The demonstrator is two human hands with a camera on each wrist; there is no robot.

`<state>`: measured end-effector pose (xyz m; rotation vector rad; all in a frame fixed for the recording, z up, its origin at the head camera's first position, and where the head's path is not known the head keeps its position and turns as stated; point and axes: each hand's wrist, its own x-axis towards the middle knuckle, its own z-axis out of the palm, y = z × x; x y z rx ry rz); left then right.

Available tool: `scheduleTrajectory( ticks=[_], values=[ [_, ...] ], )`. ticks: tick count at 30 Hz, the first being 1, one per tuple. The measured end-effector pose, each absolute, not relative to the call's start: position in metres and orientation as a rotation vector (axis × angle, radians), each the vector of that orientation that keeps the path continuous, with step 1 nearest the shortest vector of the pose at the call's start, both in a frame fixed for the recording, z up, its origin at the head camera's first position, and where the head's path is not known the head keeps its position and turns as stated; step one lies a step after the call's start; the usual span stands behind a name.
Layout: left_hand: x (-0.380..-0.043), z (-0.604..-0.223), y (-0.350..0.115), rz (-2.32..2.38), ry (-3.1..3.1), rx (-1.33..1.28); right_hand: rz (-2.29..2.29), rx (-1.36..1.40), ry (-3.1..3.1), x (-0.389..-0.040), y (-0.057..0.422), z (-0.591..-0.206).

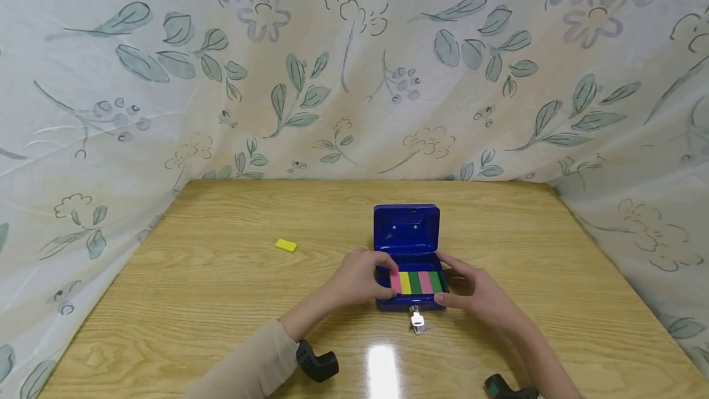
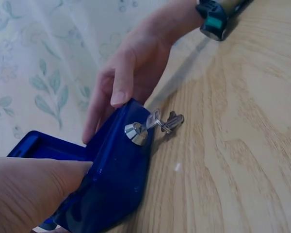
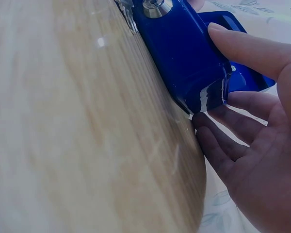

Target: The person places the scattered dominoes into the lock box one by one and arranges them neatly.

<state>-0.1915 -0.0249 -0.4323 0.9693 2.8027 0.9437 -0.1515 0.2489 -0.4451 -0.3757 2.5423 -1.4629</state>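
Note:
A small blue cash box [image 1: 394, 306] stands on the table with its lid [image 1: 407, 229] raised at the back. Inside it, several coloured blocks lie side by side in a row: pink, yellow, green, pink, green. My left hand [image 1: 362, 276] reaches in from the left and pinches the leftmost pink block [image 1: 395, 282] between thumb and forefinger. At the box's right side, my right hand [image 1: 480, 293] grips the wall, thumb on the front rim and fingers along the side. In the left wrist view, the left thumb [image 2: 43, 182] hides the blocks.
Keys [image 1: 418, 320] hang from the lock on the box's front. A loose yellow block [image 1: 286, 245] lies on the wooden table [image 1: 232, 276], left of the box. Behind the table hangs a flowered cloth [image 1: 354, 109].

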Motion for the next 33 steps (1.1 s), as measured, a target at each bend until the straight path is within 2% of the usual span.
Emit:
scheduleTrajectory(
  ticks=[8,33],
  values=[
    [-0.1911,-0.4268,-0.0208,0.825,2.846,0.961,-1.467,-0.375,2.538,-0.1518,0.2486,-0.4441],
    [-0.1884,-0.4269,-0.0192,0.937,2.813,0.968,-1.478,-0.39,2.524,-0.1517,0.2493,-0.4453]
  ],
)
